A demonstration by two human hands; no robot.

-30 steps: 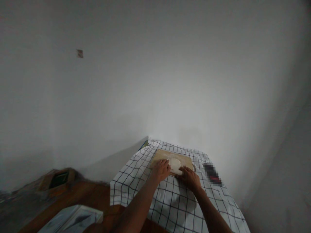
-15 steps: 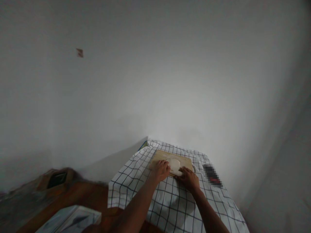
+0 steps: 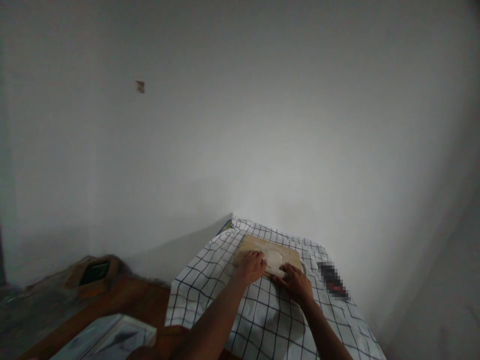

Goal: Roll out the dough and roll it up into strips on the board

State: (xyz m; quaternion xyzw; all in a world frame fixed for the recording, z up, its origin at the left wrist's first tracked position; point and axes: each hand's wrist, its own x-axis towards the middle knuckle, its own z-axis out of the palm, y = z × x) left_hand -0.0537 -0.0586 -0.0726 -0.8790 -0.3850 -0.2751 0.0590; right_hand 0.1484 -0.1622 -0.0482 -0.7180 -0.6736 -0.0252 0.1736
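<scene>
A pale, flattened round of dough lies on a wooden board, with a paler band along its near edge. At the left side of the dough, my left hand rests with its fingers curled against it. My right hand is at the near right edge, its fingers closed over the dough there. Both hands are low over the board. Their undersides are hidden, and I cannot make out whether anything else lies beneath them.
The board is on a white checked cloth covering a table against a pale wall. A blurred dark object lies to the right on the cloth. Down at the left are a brown box-like object and a whitish box.
The view has shifted slightly, so the whole scene sits a little farther right and lower. Both hands stay at the dough, nearly unchanged in pose.
</scene>
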